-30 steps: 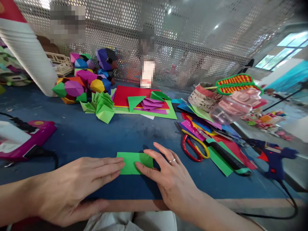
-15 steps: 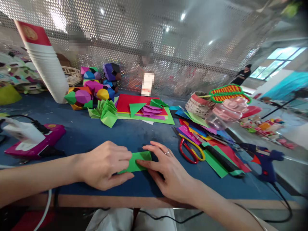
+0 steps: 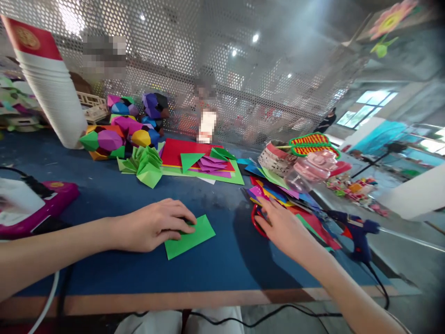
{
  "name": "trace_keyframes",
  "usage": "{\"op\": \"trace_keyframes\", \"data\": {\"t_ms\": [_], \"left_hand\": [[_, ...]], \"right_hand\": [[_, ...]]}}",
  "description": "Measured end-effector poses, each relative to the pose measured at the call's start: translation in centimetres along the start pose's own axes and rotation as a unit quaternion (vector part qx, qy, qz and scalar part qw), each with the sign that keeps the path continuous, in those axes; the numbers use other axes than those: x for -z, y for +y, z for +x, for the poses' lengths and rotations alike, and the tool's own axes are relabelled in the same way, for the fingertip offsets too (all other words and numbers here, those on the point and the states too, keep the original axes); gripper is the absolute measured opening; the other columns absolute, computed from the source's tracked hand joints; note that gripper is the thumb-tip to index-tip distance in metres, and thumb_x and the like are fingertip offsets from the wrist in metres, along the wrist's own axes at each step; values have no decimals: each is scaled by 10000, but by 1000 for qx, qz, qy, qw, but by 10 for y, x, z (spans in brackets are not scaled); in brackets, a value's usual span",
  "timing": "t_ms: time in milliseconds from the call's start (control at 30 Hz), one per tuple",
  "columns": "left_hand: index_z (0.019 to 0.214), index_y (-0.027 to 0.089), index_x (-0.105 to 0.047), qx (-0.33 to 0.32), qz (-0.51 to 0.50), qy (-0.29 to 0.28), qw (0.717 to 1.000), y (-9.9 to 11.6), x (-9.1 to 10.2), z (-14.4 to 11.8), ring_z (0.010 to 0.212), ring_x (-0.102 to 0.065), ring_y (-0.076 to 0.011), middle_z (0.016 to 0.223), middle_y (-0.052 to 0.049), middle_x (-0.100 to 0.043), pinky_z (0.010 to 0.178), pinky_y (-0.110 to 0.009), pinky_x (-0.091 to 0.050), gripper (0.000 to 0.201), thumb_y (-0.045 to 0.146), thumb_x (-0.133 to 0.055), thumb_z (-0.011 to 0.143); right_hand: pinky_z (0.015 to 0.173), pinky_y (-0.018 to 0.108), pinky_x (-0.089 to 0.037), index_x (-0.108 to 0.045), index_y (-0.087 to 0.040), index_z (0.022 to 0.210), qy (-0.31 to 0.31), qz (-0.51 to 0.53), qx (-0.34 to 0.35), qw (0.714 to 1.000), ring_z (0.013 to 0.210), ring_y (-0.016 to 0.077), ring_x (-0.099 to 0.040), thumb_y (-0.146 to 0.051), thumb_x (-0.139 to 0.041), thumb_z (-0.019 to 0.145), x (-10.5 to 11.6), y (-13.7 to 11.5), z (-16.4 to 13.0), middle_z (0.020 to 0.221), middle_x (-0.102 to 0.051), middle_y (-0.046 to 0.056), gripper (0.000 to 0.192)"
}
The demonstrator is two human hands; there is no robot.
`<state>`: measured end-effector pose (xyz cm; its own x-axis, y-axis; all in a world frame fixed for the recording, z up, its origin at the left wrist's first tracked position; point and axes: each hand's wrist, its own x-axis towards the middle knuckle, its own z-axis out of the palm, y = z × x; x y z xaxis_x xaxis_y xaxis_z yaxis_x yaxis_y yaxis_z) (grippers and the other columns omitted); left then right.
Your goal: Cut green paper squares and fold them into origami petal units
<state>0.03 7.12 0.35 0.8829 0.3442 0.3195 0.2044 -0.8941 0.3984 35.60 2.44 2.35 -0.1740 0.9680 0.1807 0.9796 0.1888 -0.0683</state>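
A folded piece of green paper (image 3: 194, 239) lies on the blue tabletop in front of me. My left hand (image 3: 162, 225) rests over its left part, fingers lying on the paper and not gripped around it. To the right, my right hand (image 3: 283, 227) is over the scissors (image 3: 257, 221), its fingers apart. Part of the red handle shows beside my fingers, while the hand hides most of the scissors. Whether the fingertips touch the handle, I cannot tell. Sheets of coloured paper (image 3: 266, 178) lie just beyond that hand.
A blue glue gun (image 3: 361, 232) stands at the right. At the left are a purple power strip (image 3: 66, 197) and a stack of paper cups (image 3: 52, 99). Folded paper balls (image 3: 109, 141) and a red sheet (image 3: 174, 150) lie toward the mesh screen (image 3: 236, 106).
My right hand has left the green paper and moved right to the scissors. My left hand stays at the paper, which now lies turned at a slant. The view has shifted slightly.
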Motion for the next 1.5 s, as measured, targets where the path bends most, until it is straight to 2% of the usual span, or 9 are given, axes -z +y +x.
{"op": "trace_keyframes", "data": {"t_ms": [133, 333, 467, 567, 733, 967, 1067, 1300, 1500], "left_hand": [[1265, 290, -708, 11, -3, -43, 999, -11, 2, -1, 1386, -523, -308, 1389, -65, -686, 1183, -572, -365, 323, 177, -675, 964], [1393, 321, -626, 34, -16, -82, 996, -18, 3, -2, 1473, -435, -332, 1456, -69, -640, 1209, -740, -136, 437, 204, -682, 976], [1392, 319, -629, 27, -26, -80, 996, -18, 4, -2, 1470, -440, -348, 1463, -77, -633, 1200, -757, -137, 443, 202, -690, 969], [1383, 315, -638, 24, -30, -76, 996, -18, 4, -2, 1461, -452, -347, 1454, -78, -641, 1211, -742, -128, 438, 192, -691, 966], [1369, 295, -651, 40, -42, -83, 995, -16, 4, -2, 1464, -444, -356, 1468, -78, -629, 1202, -758, -123, 397, 196, -654, 985], [1300, 343, -695, 61, -54, -100, 992, -13, 6, 0, 1502, -388, -357, 1482, -49, -617, 1233, -721, -24, 360, 201, -672, 970], [1240, 323, -723, 60, -57, -99, 992, -11, 6, 2, 1491, -409, -354, 1503, -55, -596, 1226, -736, -24, 320, 170, -656, 967], [1299, 360, -692, 76, -28, -116, 990, -9, 6, 0, 1520, -359, -338, 1513, -25, -582, 1227, -736, -68, 429, 116, -628, 951], [1396, 384, -621, 63, -44, -103, 992, -14, 4, -2, 1508, -388, -324, 1493, -6, -608, 1249, -694, -64, 455, 185, -616, 987]], "right_hand": [[893, 461, -573, -543, -110, 1459, -29, 6, -31, 999, 1010, 316, -713, -210, -525, 918, -4, 27, 1, 1103, -730, 178, 551], [720, 356, -505, -456, -73, 1506, -79, 56, -103, 990, 717, 222, -667, -178, -613, 768, 1, 33, 4, 1127, -706, 165, 761], [624, 324, -424, -615, -137, 1277, -90, 56, -101, 989, 635, 222, -602, -227, -605, 784, 7, 26, 4, 710, -648, 19, 501], [601, 292, -448, -593, -205, 1122, -104, 136, -79, 982, 621, 184, -593, -355, -586, 881, 14, -5, 2, 660, -589, -29, 284], [564, 270, -509, -455, -244, 1080, -114, 544, -48, 830, 572, 143, -597, -449, -580, 956, 15, -89, -1, 668, -574, -69, 270], [486, 192, -483, -425, -266, 1033, -138, 659, 55, 737, 486, 102, -585, -237, -559, 964, -23, -141, 13, 626, -594, -101, 154], [485, 203, -483, -425, -264, 1022, -147, 646, 82, 744, 488, 107, -567, -201, -587, 931, -32, -143, 14, 619, -566, -99, 196], [508, 222, -467, -463, -256, 974, -105, 506, 131, 846, 504, 101, -540, -133, -565, 871, -18, -127, 25, 657, -539, -84, 190], [540, 232, -494, -477, -249, 972, -104, 458, 109, 876, 524, 104, -569, -156, -543, 882, -14, -102, 32, 681, -578, -69, 146]]}}
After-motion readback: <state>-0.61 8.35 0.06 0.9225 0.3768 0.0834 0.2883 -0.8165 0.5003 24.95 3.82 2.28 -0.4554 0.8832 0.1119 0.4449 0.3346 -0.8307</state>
